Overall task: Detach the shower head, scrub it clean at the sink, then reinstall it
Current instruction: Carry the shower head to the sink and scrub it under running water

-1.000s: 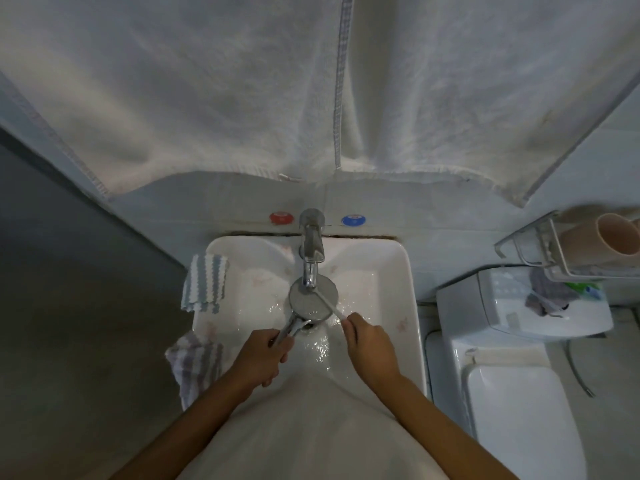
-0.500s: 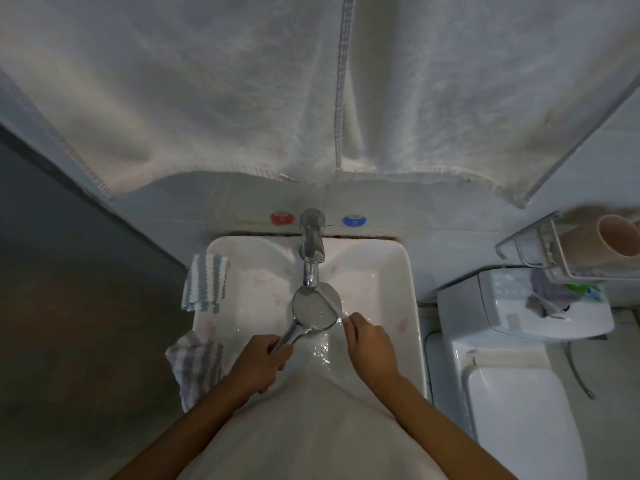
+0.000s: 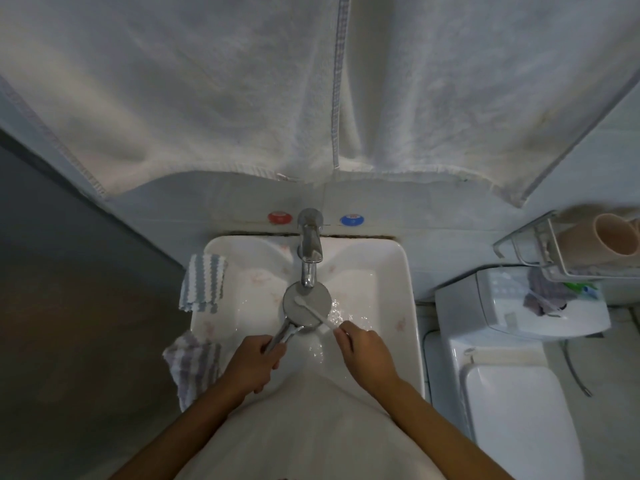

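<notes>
Holding the shower head [image 3: 306,299] over the sink [image 3: 403,282], directly below the tap [image 3: 310,249]. Left hand [image 3: 254,362] clamped on its chrome handle; handle end hidden inside the fist. Right hand [image 3: 363,351] pinched on a white brush [image 3: 313,310], bristle end lying on the round face. Bristles too small to make out. Water glints right of the head. Striped cloth [image 3: 204,284] draped on the sink's left rim. Forearms cut off at the bottom edge.

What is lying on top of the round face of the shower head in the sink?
A thin white brush, held by the right hand, lies across the shower head. The faucet spout covers the far edge. The left hand hides the handle's end.
</notes>
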Action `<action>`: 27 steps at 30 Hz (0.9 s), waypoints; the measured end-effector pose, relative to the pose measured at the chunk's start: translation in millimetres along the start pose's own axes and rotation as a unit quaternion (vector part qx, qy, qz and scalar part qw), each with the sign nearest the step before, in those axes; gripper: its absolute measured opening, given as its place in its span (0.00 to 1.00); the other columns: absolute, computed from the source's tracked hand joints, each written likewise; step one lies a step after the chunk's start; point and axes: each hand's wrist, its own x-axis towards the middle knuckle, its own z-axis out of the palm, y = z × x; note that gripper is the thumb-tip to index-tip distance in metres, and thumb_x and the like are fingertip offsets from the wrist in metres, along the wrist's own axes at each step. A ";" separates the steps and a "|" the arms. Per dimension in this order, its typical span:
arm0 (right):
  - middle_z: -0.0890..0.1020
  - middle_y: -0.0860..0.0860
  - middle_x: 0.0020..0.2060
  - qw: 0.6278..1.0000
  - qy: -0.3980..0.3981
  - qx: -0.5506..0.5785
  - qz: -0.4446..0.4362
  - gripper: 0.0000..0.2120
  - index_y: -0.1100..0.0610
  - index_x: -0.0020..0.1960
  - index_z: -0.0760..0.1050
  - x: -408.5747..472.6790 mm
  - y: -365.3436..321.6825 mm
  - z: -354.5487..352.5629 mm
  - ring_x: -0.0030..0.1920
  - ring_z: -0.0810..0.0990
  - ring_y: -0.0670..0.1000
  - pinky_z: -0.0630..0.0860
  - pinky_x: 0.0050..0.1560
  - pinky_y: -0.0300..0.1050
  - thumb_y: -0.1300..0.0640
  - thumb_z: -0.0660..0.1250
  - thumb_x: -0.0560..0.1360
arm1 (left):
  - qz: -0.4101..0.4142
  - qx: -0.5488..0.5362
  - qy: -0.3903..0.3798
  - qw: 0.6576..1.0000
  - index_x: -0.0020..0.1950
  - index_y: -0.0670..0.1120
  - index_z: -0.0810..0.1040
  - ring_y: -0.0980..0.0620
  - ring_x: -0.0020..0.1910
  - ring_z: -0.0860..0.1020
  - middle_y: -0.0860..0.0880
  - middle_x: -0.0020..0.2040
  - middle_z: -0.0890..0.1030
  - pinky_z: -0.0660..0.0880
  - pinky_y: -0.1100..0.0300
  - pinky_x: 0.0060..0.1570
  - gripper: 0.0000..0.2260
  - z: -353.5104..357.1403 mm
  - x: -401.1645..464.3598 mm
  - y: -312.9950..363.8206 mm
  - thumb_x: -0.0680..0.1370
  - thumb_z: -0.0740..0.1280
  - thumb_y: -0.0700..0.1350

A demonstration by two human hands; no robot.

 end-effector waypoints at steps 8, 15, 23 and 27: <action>0.75 0.51 0.29 0.999 -0.018 0.026 -0.008 0.15 0.56 0.42 0.72 -2.9 1.3 0.9 0.34 0.76 0.59 0.67 0.34 0.50 0.48 0.57 0.82 | 0.001 -0.013 0.011 1.000 0.33 0.43 0.73 0.53 0.19 0.65 0.49 0.26 0.72 0.61 0.65 0.20 0.14 -1.6 -0.8 1.9 0.79 0.65 0.42; 0.73 0.50 0.27 0.999 -0.020 0.048 -0.002 0.15 0.57 0.40 0.72 -6.5 2.3 -3.9 0.31 0.73 0.56 0.70 0.34 0.52 0.50 0.58 0.82 | -0.005 -0.025 0.017 1.000 0.32 0.43 0.73 0.53 0.19 0.65 0.52 0.23 0.71 0.61 0.65 0.19 0.15 -2.2 -0.6 1.8 0.79 0.65 0.43; 0.73 0.50 0.27 1.000 -0.003 0.019 -0.017 0.17 0.57 0.42 0.73 -12.3 6.1 -3.8 0.31 0.75 0.58 0.70 0.32 0.51 0.47 0.55 0.82 | -0.026 -0.063 0.021 0.998 0.34 0.42 0.73 0.54 0.19 0.65 0.49 0.26 0.71 0.60 0.65 0.20 0.13 -1.0 1.4 1.4 0.78 0.66 0.43; 0.73 0.49 0.27 0.999 0.044 0.024 0.022 0.15 0.57 0.41 0.73 -9.8 10.4 -6.1 0.29 0.73 0.55 0.66 0.30 0.48 0.50 0.58 0.82 | -0.032 -0.076 0.025 0.996 0.35 0.42 0.73 0.54 0.20 0.65 0.47 0.27 0.70 0.60 0.65 0.21 0.13 -2.0 2.3 0.2 0.78 0.66 0.43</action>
